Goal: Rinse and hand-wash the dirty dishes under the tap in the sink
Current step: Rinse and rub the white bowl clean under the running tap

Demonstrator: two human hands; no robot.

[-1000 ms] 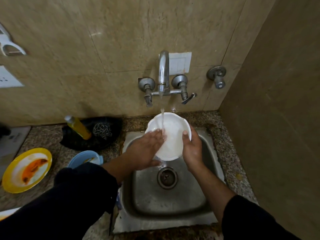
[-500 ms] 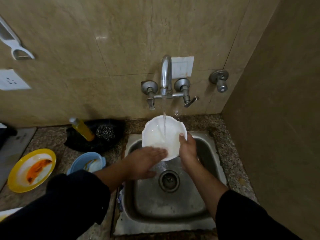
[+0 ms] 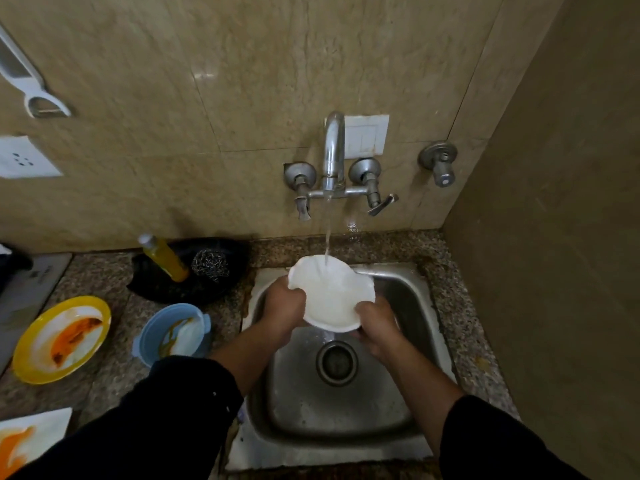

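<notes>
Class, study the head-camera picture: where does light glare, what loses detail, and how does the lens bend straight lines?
Head view: dim overall; a glare patch on the wall tile and a highlight down the tap; the white bowl is washed out, inner detail lost; the black sleeves are near featureless; tile seams and the wall corner bow, a wide-angle effect.

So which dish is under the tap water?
The white scalloped bowl, held by the left hand and right hand; the stained yellow plate and blue bowl sit aside.
</notes>
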